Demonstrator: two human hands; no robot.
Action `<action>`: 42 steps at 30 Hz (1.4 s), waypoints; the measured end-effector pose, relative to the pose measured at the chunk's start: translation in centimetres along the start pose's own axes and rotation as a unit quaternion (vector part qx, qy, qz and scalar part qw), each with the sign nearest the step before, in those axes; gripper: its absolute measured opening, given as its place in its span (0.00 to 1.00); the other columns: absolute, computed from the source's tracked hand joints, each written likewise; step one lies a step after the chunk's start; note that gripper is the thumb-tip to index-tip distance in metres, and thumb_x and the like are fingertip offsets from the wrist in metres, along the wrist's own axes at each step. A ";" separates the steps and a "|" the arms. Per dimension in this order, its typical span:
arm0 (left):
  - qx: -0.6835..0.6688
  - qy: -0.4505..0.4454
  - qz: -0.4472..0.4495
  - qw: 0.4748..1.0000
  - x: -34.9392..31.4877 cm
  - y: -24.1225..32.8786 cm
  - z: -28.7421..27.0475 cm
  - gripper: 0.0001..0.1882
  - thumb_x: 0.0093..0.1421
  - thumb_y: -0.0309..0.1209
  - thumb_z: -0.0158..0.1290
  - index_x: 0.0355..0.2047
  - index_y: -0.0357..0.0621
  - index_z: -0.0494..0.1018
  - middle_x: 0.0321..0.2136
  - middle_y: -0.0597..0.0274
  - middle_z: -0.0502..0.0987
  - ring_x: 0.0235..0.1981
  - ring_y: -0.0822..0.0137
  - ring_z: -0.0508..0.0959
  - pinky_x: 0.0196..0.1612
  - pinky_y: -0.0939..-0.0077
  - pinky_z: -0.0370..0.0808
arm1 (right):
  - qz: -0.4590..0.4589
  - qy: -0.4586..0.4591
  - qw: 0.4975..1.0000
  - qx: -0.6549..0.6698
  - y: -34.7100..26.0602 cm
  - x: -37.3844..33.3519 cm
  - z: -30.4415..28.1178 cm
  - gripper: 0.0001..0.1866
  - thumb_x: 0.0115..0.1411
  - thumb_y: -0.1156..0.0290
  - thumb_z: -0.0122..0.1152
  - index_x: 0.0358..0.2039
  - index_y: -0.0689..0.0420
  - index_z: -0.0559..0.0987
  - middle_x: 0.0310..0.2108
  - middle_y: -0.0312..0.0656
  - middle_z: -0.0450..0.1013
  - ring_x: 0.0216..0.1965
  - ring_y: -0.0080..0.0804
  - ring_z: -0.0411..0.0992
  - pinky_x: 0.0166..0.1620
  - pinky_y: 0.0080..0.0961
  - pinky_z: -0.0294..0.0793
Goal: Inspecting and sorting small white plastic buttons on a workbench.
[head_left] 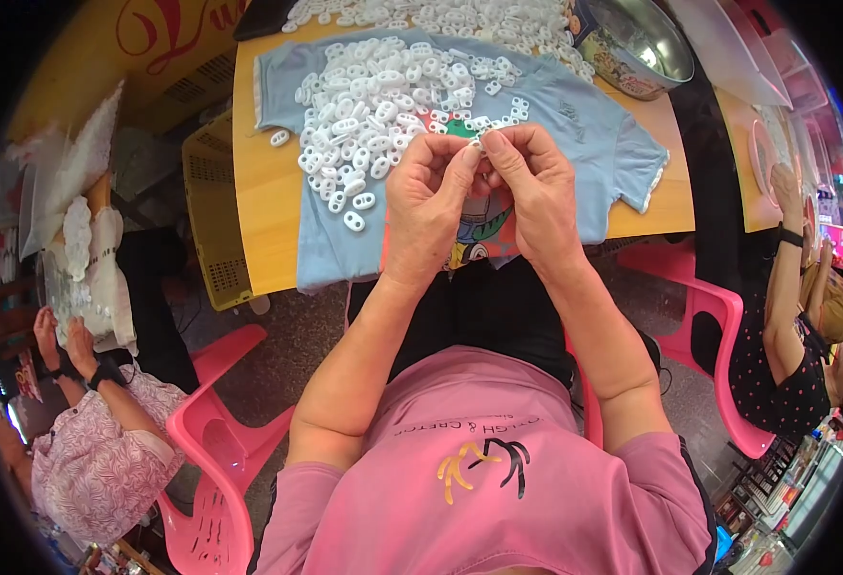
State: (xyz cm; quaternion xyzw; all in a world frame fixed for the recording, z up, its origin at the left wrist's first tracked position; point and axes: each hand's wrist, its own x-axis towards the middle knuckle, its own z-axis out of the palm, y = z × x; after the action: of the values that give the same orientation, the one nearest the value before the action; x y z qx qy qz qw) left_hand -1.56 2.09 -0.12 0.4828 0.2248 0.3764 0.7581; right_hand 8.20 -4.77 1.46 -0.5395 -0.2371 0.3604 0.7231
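My left hand (425, 206) and my right hand (543, 196) meet above the near side of the table, thumbs and fingertips pinched together. Between them is a small white plastic piece (476, 144), mostly hidden by the fingers. Just beyond and to the left lies a heap of white oval pieces with two holes (373, 91). A few smaller, squarish white pieces with holes (518, 107) lie right beside my fingertips. Everything rests on a light blue T-shirt (589, 125) with a colourful print, spread over the yellow tabletop (270, 211).
More white pieces (450, 14) cover the table's far edge. A round metal tin (644, 53) stands at the far right. Pink chairs (212, 460) flank me, and a yellow plastic crate (212, 216) is left of the table. A person works on either side.
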 end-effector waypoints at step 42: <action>0.068 -0.030 -0.017 0.997 -0.2 0.4 0.0 0.06 0.65 0.28 0.52 0.37 0.36 0.71 0.28 0.63 0.78 0.27 0.77 0.76 0.32 0.84 0.74 | -0.290 -0.228 0.821 -0.435 -4.6 2.9 -3.4 0.04 0.52 0.77 0.60 0.28 0.62 0.74 0.26 0.46 0.69 0.30 0.50 0.70 0.33 0.39 0.69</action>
State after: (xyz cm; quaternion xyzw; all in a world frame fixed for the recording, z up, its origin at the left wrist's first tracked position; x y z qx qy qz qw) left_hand -1.76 2.05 0.21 0.5406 0.2349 0.3325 0.7363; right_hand 13.75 -5.28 4.61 -0.6065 -0.6730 0.1065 0.4098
